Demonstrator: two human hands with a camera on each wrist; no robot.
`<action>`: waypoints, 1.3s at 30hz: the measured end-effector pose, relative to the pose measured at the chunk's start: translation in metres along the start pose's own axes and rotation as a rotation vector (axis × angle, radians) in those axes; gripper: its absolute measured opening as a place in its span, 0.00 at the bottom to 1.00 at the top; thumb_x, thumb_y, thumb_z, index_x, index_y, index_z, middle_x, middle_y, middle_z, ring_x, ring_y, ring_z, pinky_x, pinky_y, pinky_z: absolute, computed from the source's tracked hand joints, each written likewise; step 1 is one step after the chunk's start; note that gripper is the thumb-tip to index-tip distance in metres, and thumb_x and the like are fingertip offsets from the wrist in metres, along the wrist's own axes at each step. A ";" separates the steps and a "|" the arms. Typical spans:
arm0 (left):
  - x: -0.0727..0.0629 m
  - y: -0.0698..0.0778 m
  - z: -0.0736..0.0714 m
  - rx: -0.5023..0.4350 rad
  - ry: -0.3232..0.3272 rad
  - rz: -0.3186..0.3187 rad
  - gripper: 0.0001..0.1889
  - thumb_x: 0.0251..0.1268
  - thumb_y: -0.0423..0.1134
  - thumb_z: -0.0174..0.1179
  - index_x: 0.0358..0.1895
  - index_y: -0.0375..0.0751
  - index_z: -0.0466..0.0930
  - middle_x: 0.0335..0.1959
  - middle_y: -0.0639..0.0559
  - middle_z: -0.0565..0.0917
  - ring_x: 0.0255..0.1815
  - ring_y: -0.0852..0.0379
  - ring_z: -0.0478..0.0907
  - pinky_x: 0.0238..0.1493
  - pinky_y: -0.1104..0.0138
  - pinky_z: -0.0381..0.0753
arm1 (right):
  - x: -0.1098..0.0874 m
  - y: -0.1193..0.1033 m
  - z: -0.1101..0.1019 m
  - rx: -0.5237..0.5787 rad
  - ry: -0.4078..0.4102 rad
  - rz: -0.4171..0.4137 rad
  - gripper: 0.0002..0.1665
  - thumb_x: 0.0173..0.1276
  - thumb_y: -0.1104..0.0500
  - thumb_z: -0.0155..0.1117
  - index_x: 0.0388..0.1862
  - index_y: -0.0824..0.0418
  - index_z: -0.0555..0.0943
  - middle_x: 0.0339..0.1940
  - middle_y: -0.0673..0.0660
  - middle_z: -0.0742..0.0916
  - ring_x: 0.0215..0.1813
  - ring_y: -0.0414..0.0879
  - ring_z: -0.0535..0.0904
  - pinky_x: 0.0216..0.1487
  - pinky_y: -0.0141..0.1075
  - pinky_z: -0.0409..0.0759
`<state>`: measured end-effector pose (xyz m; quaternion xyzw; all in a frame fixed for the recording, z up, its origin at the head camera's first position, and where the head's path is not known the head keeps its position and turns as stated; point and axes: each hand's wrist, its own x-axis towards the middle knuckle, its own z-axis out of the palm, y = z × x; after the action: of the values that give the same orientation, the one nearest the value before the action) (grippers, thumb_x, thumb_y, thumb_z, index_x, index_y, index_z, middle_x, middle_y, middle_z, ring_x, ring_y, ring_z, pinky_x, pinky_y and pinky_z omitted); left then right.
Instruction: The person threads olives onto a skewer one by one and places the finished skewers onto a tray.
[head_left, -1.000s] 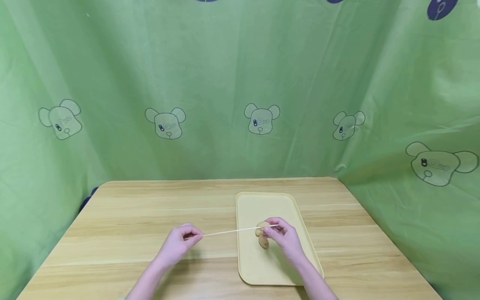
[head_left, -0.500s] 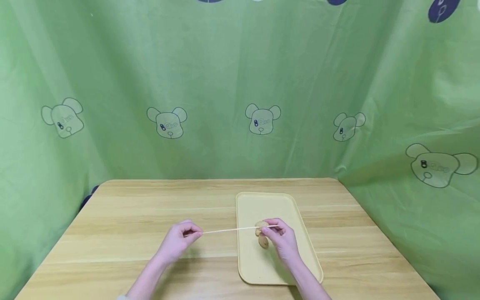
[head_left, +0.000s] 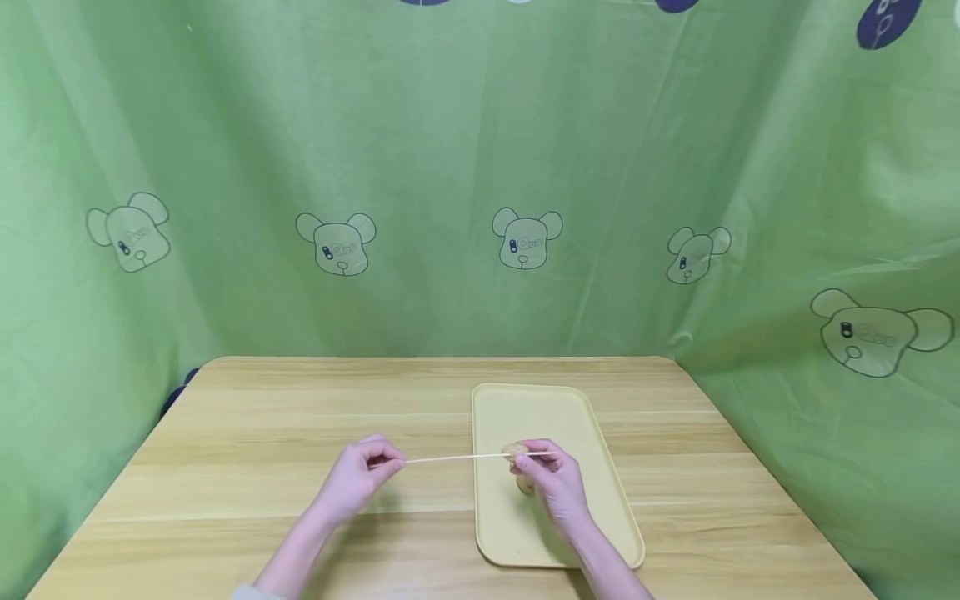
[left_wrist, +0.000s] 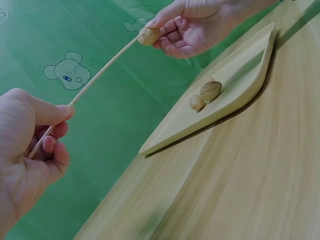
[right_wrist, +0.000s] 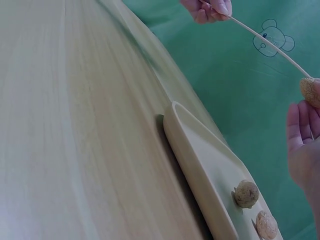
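A thin wooden skewer (head_left: 450, 457) runs level above the table between my two hands. My left hand (head_left: 363, 473) pinches its left end (left_wrist: 50, 132) between thumb and fingers. My right hand (head_left: 551, 479) holds a round tan ball (left_wrist: 149, 35) that is threaded on the skewer near its right end, above the yellow tray (head_left: 525, 408). The ball also shows at the right edge of the right wrist view (right_wrist: 311, 91). Two more tan balls (right_wrist: 246, 194) (right_wrist: 266, 225) lie in the tray (right_wrist: 200, 150), also visible in the left wrist view (left_wrist: 210, 90).
The wooden table (head_left: 262, 433) spreads out left of the tray. Green cloth with bear prints (head_left: 525, 237) hangs behind and along both sides of the table.
The right hand has slid slightly left along the skewer with the ball. The left hand holds its end steady.
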<state>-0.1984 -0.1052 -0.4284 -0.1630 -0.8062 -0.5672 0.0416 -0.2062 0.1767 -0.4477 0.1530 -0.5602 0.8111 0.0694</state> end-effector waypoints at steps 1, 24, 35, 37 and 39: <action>0.000 0.001 0.000 -0.001 0.000 0.004 0.02 0.58 0.29 0.60 0.33 0.36 0.81 0.31 0.51 0.77 0.34 0.56 0.74 0.37 0.70 0.76 | 0.000 0.000 0.000 -0.001 0.001 0.005 0.15 0.58 0.77 0.56 0.36 0.60 0.80 0.33 0.52 0.85 0.33 0.39 0.81 0.38 0.30 0.79; 0.003 0.001 0.000 -0.180 -0.059 -0.013 0.09 0.60 0.31 0.59 0.38 0.26 0.78 0.28 0.48 0.78 0.27 0.60 0.72 0.31 0.69 0.74 | -0.004 0.002 -0.003 0.051 -0.019 0.019 0.14 0.60 0.77 0.54 0.40 0.62 0.78 0.35 0.53 0.85 0.35 0.40 0.81 0.41 0.31 0.79; 0.001 0.001 0.004 -0.186 -0.040 -0.032 0.07 0.60 0.29 0.58 0.36 0.24 0.77 0.27 0.48 0.77 0.28 0.60 0.73 0.34 0.69 0.75 | -0.003 0.002 0.003 0.084 -0.008 0.026 0.16 0.58 0.78 0.54 0.38 0.61 0.79 0.35 0.53 0.84 0.36 0.40 0.81 0.41 0.30 0.79; 0.001 0.001 0.004 -0.190 -0.035 -0.031 0.07 0.60 0.29 0.58 0.36 0.24 0.77 0.27 0.48 0.77 0.29 0.59 0.73 0.34 0.69 0.75 | -0.003 0.002 0.004 0.076 -0.002 0.041 0.15 0.58 0.77 0.54 0.37 0.61 0.79 0.34 0.53 0.85 0.36 0.40 0.81 0.41 0.30 0.79; 0.002 0.001 0.004 -0.191 -0.029 -0.032 0.07 0.60 0.29 0.58 0.36 0.24 0.77 0.27 0.48 0.77 0.29 0.59 0.73 0.34 0.68 0.75 | -0.003 0.004 0.005 0.072 0.002 0.051 0.15 0.58 0.77 0.55 0.37 0.61 0.79 0.34 0.53 0.85 0.36 0.40 0.81 0.41 0.30 0.79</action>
<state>-0.1994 -0.1007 -0.4289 -0.1618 -0.7514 -0.6396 0.0051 -0.2038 0.1710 -0.4502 0.1401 -0.5342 0.8325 0.0434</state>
